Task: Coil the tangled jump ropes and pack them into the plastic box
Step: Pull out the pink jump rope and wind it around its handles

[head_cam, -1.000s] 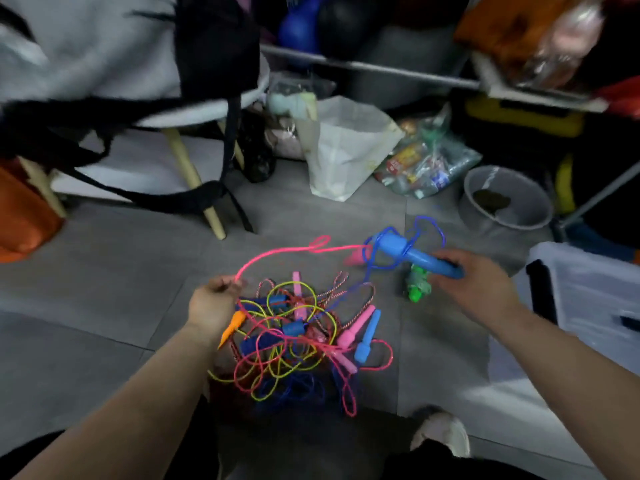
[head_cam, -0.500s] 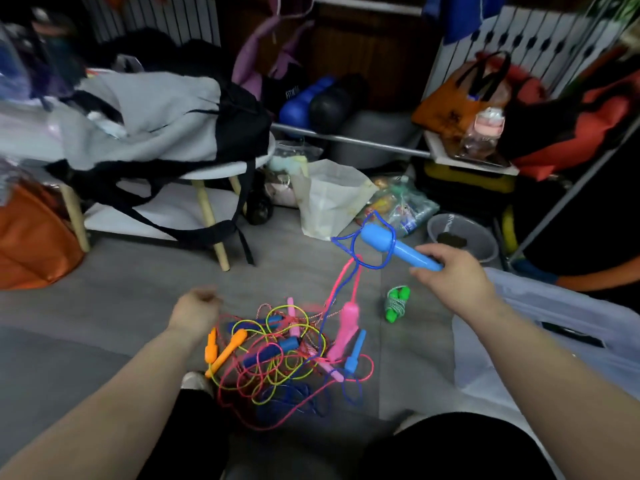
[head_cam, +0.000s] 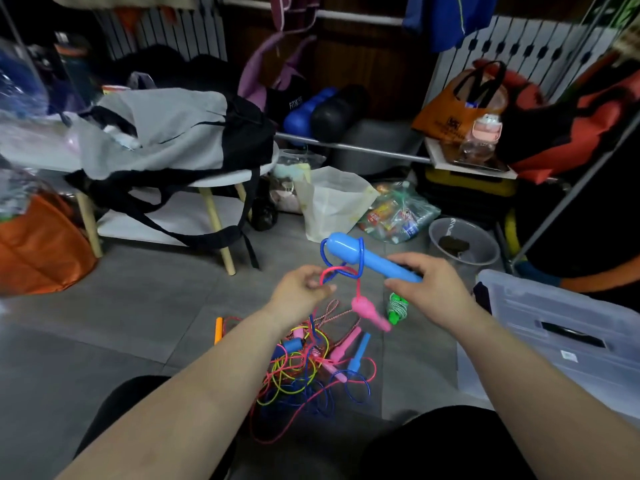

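The right hand (head_cam: 426, 289) grips the blue handle (head_cam: 367, 259) by its thin end and holds it raised over the floor (head_cam: 138, 306), probably so that the cords hang free and the knot can be seen. Its blue cord (head_cam: 323, 251) loops round the thick end. The left hand (head_cam: 298, 292), with its fingers curled, pinches the pink cord (head_cam: 332, 271) just beside that loop, I think to pull it out. A pink handle (head_cam: 367, 310) dangles below. The tangled ropes (head_cam: 311, 368) lie on the floor between the knees, and the plastic box (head_cam: 561, 334) waits near on the right, within easy reach.
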`<state>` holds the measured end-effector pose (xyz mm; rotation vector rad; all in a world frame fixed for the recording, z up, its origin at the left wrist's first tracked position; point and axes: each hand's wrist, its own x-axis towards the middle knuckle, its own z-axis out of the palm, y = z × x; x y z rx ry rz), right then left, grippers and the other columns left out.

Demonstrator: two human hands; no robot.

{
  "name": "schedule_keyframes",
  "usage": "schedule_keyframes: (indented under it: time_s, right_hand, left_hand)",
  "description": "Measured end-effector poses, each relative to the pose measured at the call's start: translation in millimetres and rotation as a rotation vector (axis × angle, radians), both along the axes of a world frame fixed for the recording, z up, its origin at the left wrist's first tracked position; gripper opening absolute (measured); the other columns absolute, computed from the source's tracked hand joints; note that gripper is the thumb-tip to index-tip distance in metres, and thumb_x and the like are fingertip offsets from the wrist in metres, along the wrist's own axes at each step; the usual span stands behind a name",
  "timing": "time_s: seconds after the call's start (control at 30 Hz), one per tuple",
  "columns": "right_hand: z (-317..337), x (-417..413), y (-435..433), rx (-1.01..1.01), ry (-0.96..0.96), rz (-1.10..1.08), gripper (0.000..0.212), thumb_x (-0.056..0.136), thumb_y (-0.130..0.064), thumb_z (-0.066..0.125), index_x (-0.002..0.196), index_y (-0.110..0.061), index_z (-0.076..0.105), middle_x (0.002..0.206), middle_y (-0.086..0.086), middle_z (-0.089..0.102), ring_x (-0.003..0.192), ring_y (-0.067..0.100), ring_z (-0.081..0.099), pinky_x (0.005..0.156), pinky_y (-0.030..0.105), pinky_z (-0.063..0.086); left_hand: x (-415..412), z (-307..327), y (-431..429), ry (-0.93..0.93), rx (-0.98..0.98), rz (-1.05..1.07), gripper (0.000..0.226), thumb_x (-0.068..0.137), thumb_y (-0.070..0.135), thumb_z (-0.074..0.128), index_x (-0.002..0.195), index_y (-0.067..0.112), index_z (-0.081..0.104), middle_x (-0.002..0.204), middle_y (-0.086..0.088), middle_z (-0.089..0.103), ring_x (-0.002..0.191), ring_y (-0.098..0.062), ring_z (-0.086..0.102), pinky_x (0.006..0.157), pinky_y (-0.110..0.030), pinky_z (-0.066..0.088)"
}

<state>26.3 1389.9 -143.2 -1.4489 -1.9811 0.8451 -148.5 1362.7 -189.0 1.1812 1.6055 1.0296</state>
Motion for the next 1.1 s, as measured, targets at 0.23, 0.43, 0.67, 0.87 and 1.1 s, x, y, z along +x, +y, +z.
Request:
schedule_keyframes:
  time_s: [0.23,0.43,0.67,0.87,1.1]
  right_hand:
    - [-16.4,14.4,8.5,-0.017,0.016,-0.107,0.027,0.078,-0.007,0.065,0.104,-0.015,0.066,0.077,-0.003,0.059,0.072,0.015,0.053,0.064,0.021,0.04]
    - [-59.2,7.4,11.0,-0.1,-0.175,-0.078,0.033,0.081,-0.012,0.061,0.112,-0.021,0.062,0.092,-0.002,0.062,0.082,0.015,0.055,0.072,0.025,0.039]
    - [-115.1,-11.4,17.6,-0.075,-0.42,-0.085,0.037,0.087,-0.022,0.052,0.122,-0.034,0.053,0.116,-0.001,0.063,0.105,0.024,0.058,0.083,0.029,0.044]
    - [-137.7,-22.0,32.2,0.448,-0.504,-0.077,0.033,0.05,-0.018,0.064,0.082,-0.022,0.072,0.069,-0.003,0.07,0.059,0.022,0.065,0.061,0.027,0.046]
    - [-150.4,-45.9,27.3,-0.13,-0.488,0.266,0.046,0.083,-0.032,0.051,0.128,-0.02,0.048,0.112,0.001,0.062,0.109,0.017,0.05,0.088,0.02,0.034]
  left_hand:
    - [-15.3,1.9,5.7,0.336,0.24,-0.002,0.022,0.085,0.02,0.061,0.084,0.0,0.07,0.065,0.003,0.042,0.064,-0.012,0.044,0.061,-0.023,0.032]
    - [-22.0,6.2,6.2,-0.116,0.271,0.07,0.017,0.09,0.006,0.048,0.083,0.009,0.063,0.052,0.013,0.066,0.052,0.002,0.061,0.06,-0.011,0.049]
    - [-45.9,-6.4,16.6,-0.534,0.241,0.133,0.029,0.097,0.013,0.029,0.076,0.013,0.049,0.068,0.01,0.072,0.063,-0.005,0.068,0.059,-0.017,0.053]
    - [-66.0,-27.6,30.5,-0.557,0.219,0.153,0.031,0.097,0.013,0.028,0.072,0.017,0.046,0.079,0.015,0.073,0.079,0.0,0.067,0.082,-0.027,0.046]
    - [-56.7,-40.7,39.3,-0.622,0.147,-0.025,0.017,0.083,0.019,0.045,0.067,0.012,0.042,0.074,0.003,0.073,0.081,-0.006,0.068,0.082,-0.027,0.048]
